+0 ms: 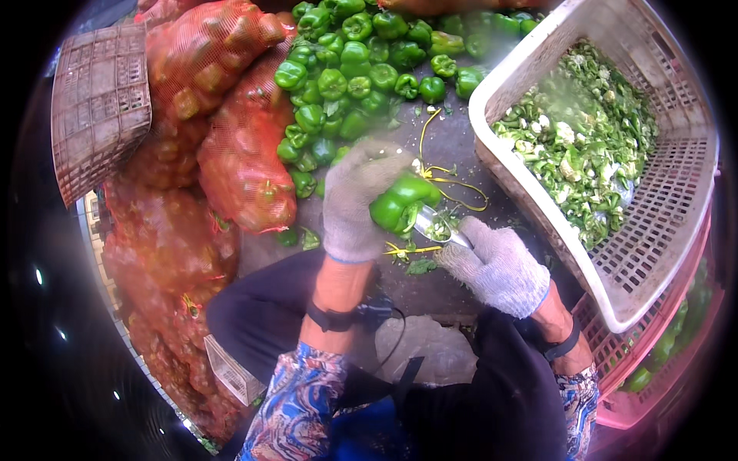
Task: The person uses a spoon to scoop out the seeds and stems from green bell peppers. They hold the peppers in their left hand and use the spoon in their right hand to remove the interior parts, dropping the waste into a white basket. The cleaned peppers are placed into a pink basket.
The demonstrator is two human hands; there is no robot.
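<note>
A grey knit glove covers my left hand [355,203], which is closed around a green bell pepper [401,203] in the middle of the view. My right hand [498,265], gloved the same way, grips a shiny metal tool with a curved, scoop-like blade [457,237]. The blade's tip is at the right side of the pepper, and green bits lie on the metal. How deep the tip goes is hidden. Beyond my left hand spreads a large heap of whole green bell peppers [355,58].
At right, a white plastic crate [530,196] holds cut pepper cores and stems [588,146]. Below it is a pink crate [615,346] with green peppers. Red mesh sacks [246,154] fill the left, beside a dirty upright crate [100,107]. Yellow string [461,184] lies on the floor.
</note>
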